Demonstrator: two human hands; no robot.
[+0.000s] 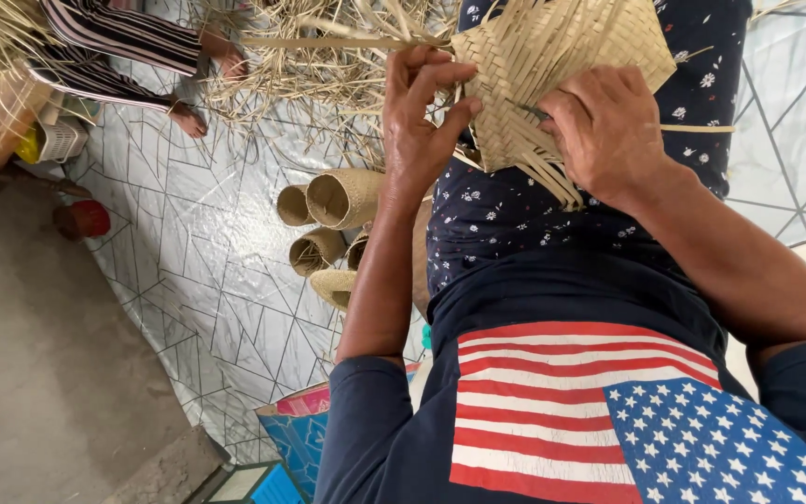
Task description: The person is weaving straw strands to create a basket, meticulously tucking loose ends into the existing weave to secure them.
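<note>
So the person is looking straight down at their lap, with a half-woven palm-leaf piece [552,65] resting on the knees over a dark floral skirt [506,219]. It's a flat checker-weave panel, pale straw colour, sitting near the top middle of the view. Its long axis runs on a diagonal, from the upper right down toward the lower left, and the unwoven strip ends fan out along the bottom edge, pointing back toward the person's body.

The left hand [422,117] is on the left edge of the weave, fingers curled and pinching a long loose leaf strip [328,43] that runs out nearly level to the left, toward the heap of dry leaf strips [328,65] on the floor. The right hand [608,131] lies knuckles-up on the right half of the panel, fingers bent and pressed down on the strips. Whether it's actually pinching one I can't tell, the fingertips are tucked under.

Off to the left of the lap, a few finished woven cylinder baskets [342,198] lie on their sides on a patterned plastic floor sheet [207,252], open mouths facing the camera. Top left there's another person's striped trouser legs [123,42] and bare feet, well apart from the weave. A small red cup [86,219] sits on the grey concrete.
</note>
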